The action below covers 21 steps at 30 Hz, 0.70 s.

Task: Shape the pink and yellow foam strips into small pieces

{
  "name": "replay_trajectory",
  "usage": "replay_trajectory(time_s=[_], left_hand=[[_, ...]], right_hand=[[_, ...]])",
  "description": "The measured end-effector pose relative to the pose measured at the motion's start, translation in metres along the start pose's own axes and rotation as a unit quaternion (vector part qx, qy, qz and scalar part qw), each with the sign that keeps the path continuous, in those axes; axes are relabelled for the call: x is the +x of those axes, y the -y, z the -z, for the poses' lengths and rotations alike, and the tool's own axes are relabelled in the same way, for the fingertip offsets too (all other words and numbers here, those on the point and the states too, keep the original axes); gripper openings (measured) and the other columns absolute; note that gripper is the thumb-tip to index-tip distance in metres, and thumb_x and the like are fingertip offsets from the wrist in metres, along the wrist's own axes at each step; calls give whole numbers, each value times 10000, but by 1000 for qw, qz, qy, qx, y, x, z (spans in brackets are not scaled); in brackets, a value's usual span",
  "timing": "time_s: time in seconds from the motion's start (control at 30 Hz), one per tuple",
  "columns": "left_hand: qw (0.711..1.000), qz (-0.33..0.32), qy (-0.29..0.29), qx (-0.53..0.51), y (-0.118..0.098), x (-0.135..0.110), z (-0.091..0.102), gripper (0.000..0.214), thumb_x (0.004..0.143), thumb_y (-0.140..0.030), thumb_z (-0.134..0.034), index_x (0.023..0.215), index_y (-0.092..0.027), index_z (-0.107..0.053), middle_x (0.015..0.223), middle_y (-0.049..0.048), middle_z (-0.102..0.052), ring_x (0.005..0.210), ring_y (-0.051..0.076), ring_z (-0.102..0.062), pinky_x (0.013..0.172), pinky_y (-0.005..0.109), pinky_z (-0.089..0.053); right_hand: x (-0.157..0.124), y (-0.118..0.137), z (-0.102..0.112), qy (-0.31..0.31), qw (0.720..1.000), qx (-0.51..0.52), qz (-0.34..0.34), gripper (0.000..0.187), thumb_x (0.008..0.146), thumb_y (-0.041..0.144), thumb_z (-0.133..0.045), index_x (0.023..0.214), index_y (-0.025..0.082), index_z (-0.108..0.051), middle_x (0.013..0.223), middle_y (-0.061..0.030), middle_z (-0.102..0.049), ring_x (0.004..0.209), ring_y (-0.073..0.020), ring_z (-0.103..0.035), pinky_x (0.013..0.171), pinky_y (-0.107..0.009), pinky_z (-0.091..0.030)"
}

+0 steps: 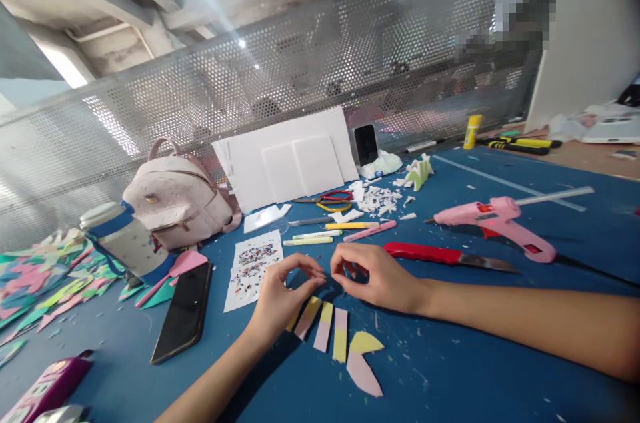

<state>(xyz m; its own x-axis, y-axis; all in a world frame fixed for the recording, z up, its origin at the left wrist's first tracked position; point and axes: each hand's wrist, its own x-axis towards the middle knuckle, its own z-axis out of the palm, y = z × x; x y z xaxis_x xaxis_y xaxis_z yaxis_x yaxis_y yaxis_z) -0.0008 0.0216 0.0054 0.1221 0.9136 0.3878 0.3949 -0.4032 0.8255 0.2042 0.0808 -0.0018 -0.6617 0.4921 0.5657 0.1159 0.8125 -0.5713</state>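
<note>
My left hand (281, 295) and my right hand (376, 277) hover close together over the blue table, fingertips almost meeting. Each hand has its thumb and fingers pinched; whatever they hold, if anything, is too small to make out. Just below them lie several short pink-and-yellow strips (340, 336) in a row, partly hidden by my left hand. To the right of the strips is a curved pink-and-yellow cutout (363, 375). A white sheet (233, 289) covered with tiny coloured bits lies behind my left hand. Beyond my right hand rests a red-handled knife (425, 251).
A pink glue gun (500, 215) with a cord lies at right. Pens (370, 231), scissors (335, 197) and white scraps (383, 201) are behind the hands. To the left are a black phone (185, 316), a tumbler (125, 243), a backpack (175, 199) and coloured offcuts (35, 276).
</note>
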Motion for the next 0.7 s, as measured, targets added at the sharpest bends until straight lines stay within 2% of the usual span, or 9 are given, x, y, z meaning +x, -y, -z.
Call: replay_trajectory(time_s=[0.47, 0.7], left_hand=[[1000, 13, -20, 16, -1, 1, 0, 98, 789, -93, -688, 804, -187, -708, 792, 23, -731, 776, 172, -663, 770, 283, -527], [999, 7, -5, 46, 1, 0, 0, 92, 822, -119, -672, 822, -196, -723, 818, 23, -746, 789, 174, -675, 775, 280, -525]], right_hand=[[-1, 1, 1, -12, 1000, 7, -1, 89, 863, 113, -576, 873, 201, -581, 829, 5, -619, 660, -117, -492, 606, -241, -388], [0, 2, 1, -8, 1000, 9, -12, 88, 866, 113, -576, 872, 200, -585, 822, 12, -619, 658, -113, -490, 605, -237, -388]])
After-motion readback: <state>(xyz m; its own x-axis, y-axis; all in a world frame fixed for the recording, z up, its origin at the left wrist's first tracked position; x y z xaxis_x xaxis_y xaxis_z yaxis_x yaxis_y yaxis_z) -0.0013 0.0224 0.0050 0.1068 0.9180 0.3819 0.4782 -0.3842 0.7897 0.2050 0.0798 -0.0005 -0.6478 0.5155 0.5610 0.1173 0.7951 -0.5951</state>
